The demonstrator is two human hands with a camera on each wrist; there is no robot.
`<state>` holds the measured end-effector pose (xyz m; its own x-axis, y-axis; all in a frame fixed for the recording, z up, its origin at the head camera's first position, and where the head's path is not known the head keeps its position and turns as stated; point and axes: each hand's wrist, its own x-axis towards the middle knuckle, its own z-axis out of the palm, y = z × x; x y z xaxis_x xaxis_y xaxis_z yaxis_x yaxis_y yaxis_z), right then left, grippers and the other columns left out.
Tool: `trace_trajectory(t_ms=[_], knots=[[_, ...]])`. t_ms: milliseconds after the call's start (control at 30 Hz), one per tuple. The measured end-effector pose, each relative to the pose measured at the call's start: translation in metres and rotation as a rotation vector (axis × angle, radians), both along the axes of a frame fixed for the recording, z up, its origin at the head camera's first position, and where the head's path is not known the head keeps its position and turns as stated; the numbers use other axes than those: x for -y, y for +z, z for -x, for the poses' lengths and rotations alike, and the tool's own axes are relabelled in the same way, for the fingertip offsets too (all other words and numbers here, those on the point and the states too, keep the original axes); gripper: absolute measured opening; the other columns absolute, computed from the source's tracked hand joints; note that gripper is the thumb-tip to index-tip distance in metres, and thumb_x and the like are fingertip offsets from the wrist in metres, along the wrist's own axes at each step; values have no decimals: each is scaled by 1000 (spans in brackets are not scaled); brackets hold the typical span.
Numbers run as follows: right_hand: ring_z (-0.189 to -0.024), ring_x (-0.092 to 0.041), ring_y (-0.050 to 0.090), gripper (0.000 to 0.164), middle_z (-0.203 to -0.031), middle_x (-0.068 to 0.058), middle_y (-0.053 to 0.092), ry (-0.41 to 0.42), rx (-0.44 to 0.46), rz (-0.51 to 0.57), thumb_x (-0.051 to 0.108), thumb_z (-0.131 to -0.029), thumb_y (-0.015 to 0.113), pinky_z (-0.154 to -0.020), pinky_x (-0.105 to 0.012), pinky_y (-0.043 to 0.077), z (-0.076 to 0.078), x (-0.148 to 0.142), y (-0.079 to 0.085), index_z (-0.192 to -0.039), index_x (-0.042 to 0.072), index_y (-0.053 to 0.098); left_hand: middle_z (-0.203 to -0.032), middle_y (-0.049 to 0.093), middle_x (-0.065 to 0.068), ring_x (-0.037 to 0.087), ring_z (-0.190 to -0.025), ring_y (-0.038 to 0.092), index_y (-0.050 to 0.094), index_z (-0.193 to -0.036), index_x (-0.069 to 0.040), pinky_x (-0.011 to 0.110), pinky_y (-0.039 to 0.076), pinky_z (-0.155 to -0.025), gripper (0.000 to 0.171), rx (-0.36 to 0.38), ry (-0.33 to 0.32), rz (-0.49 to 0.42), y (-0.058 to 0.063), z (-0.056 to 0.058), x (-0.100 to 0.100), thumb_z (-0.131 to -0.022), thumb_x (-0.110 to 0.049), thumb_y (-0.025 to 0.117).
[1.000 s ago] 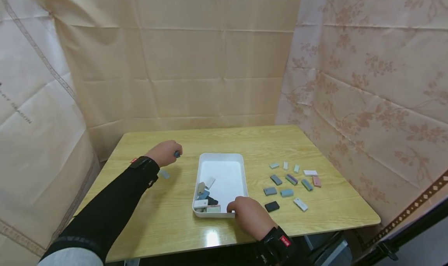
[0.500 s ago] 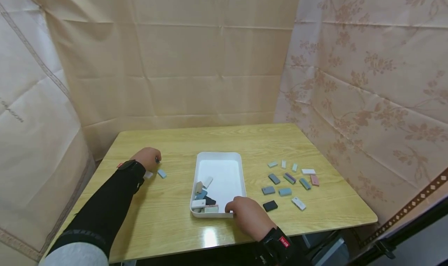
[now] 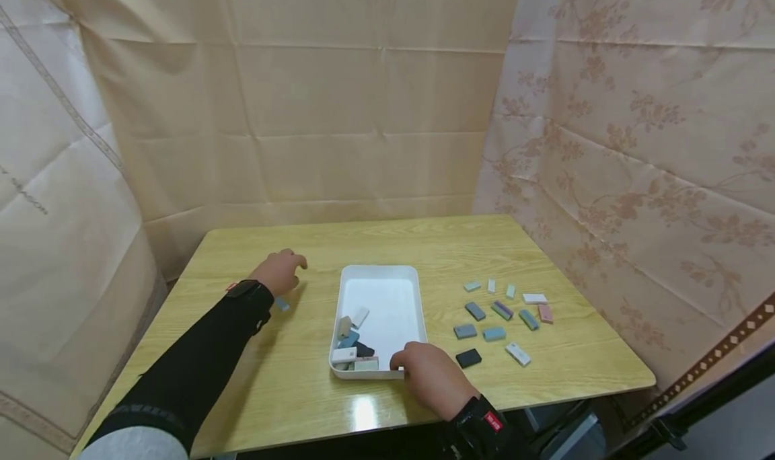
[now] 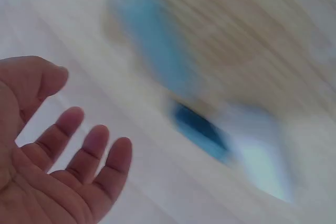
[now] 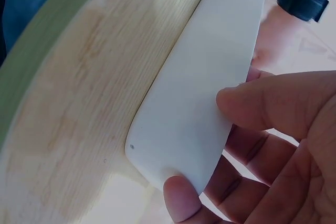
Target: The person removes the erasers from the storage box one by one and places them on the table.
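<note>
Taking 12 as straight away from the person: nearest to me is the right hand [image 3: 431,376], pinching the near right corner of the white tray [image 3: 390,305]. Thumb's on the outside of the wall, and the tray stretches off toward 11 o'clock from that grip. A black block [image 3: 469,358] sits at the hand's 2 o'clock, just beside the tray but not touching it.

Inside the tray there's a jumble at 7 to 8 o'clock from its middle: white block [image 3: 344,356] on top, dark block [image 3: 364,350] and blue block [image 3: 348,339] past it, tan block [image 3: 344,326] further up the left wall.

Out at 3 o'clock, a loose scatter on the wooden table [image 3: 303,393], including a speckled white block [image 3: 517,354] and, farther off, a pink block [image 3: 545,313].

At 10 o'clock from the tray, the left hand [image 3: 280,272] is wide and bare, thumb well clear of the fingertips. A bluish block [image 3: 281,304] lies at its 6 o'clock, partly covered by the wrist. The left wrist view shows three blurry blocks [image 4: 155,43] apart from the fingers; can't tell which is that one.

Beige cloth [image 3: 303,124] hangs beyond.
</note>
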<state>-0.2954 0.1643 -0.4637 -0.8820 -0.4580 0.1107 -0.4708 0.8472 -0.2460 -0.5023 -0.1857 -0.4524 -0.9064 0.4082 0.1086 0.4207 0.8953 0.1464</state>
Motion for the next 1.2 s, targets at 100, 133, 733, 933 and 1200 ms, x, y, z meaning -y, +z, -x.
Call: trace_trajectory(t_ms=[100, 133, 733, 933, 1200], knots=[[-78, -6, 62, 25, -88, 5, 74, -6, 6, 2, -2, -88, 75, -74, -30, 55, 0, 0, 0, -97, 18, 84, -127, 68, 21, 33, -100, 68, 72, -131, -7, 49, 58, -92, 34, -40, -123, -36, 10, -5, -39, -96, -2, 70], [-78, -6, 62, 24, -88, 5, 74, -6, 8, 3, -2, -88, 75, -74, -30, 55, 1, 0, -1, -97, 18, 84, -126, 69, 19, 30, -102, 68, 73, -129, -7, 47, 58, -94, 33, -47, -159, -40, 14, -7, -53, -96, -3, 70], [-75, -4, 57, 27, -88, 6, 72, 33, -2, 18, -4, -87, 75, -72, -27, 52, 1, -1, 1, -99, 18, 83, -122, 65, 3, 15, -94, 58, 77, -123, -22, 29, 52, -78, 40, 231, -373, 173, 5, -57, -144, -87, -5, 82], [-74, -4, 57, 27, -87, 6, 73, 36, 1, 23, -5, -86, 75, -71, -28, 52, 2, -2, 2, -99, 18, 83, -117, 65, 1, 14, -92, 57, 79, -116, -19, 29, 52, -81, 31, 216, -369, 218, 2, -56, -146, -89, -6, 80], [-76, -4, 60, 28, -89, 6, 74, 18, 17, 25, -5, -87, 72, -73, -28, 53, 1, -2, 1, -98, 18, 84, -102, 69, -2, 11, -85, 59, 82, -100, -14, 30, 55, -83, 15, 121, -382, 219, -4, -48, -150, -88, -8, 76]])
